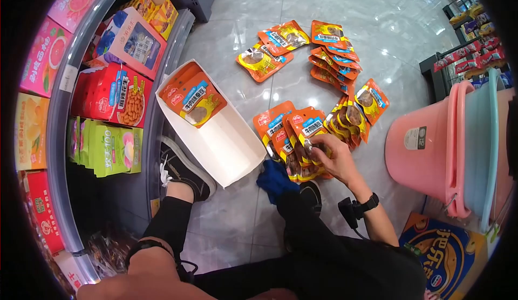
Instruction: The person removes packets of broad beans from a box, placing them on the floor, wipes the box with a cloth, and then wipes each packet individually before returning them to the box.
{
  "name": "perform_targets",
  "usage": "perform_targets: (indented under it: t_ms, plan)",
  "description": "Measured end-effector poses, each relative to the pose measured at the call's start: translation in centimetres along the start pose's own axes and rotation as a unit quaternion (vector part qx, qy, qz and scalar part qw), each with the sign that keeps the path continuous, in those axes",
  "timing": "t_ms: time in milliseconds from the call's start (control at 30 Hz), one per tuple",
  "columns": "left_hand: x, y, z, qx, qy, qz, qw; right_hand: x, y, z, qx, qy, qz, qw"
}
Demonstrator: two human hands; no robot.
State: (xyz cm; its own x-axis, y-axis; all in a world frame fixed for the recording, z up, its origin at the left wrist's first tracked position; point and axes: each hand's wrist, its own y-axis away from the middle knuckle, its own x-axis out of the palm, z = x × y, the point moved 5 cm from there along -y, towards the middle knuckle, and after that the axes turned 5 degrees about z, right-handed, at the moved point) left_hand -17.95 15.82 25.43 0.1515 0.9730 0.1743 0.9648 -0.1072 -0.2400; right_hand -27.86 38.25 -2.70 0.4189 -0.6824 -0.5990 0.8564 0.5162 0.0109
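Observation:
Orange snack packets (329,57) lie on the tiled floor in a curved, overlapping row, with a few more (275,49) to its left. My right hand (335,158), bare with a black wrist strap, pinches the edge of a packet (305,124) in the near pile. Beside it, my left hand (276,179), in a dark blue glove, is at the lower left of that pile; its fingers are hidden. A white open carton (224,143) sits to the left, with several of the same packets (194,99) standing at its far end.
Shelves with boxed snacks (116,97) run along the left. Pink buckets (423,146) and a light blue one (482,149) stand at the right, near a blue carton (442,246). My shoes (186,170) flank the carton's near end. Another rack (469,57) is at upper right.

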Motion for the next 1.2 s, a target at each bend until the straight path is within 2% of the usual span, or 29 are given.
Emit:
perform_targets:
  t_ms: [67, 367, 500, 600, 700, 867, 1033, 1100, 1133, 1200]
  plan:
    - [0.0, 0.0, 0.0, 0.000, 0.005, 0.010, 1.000, -0.3, -0.2, -0.2, 0.014, -0.013, -0.007, 1.000]
    - [-0.8, -0.1, -1.9, 0.002, 0.044, 0.045, 0.998, -0.2, 0.5, -0.4, -0.029, 0.006, -0.001, 1.000]
    - [-2.9, 0.6, -4.6, 0.010, 0.106, 0.082, 0.991, -0.5, 0.4, -0.2, -0.042, 0.012, 0.017, 0.999]
    - [-5.9, 0.7, -4.7, -0.025, 0.144, 0.097, 0.984, -0.2, 0.4, -0.8, -0.053, 0.035, 0.035, 0.997]
    - [-8.8, 0.0, -1.2, -0.034, 0.118, 0.044, 0.991, 0.1, 0.4, -1.2, -0.081, 0.049, 0.017, 0.995]
    - [-11.9, 0.0, 9.0, -0.103, -0.049, -0.096, 0.989, -0.3, 1.0, -0.8, -0.081, 0.036, 0.024, 0.996]
    - [-12.7, -0.2, 13.4, -0.118, -0.141, -0.141, 0.973, 0.3, 0.3, -1.4, -0.096, 0.039, 0.031, 0.994]
    - [-13.1, -0.3, 14.2, -0.123, -0.157, -0.149, 0.969, -0.1, 0.4, -0.5, -0.047, 0.003, 0.029, 0.998]
    - [-13.0, -0.5, 15.0, -0.122, -0.161, -0.157, 0.967, -0.4, 0.8, -0.3, -0.054, 0.005, 0.026, 0.998]
    - [-13.3, -0.5, 15.7, -0.120, -0.176, -0.167, 0.963, -2.6, 0.5, 0.3, -0.107, 0.061, -0.121, 0.985]
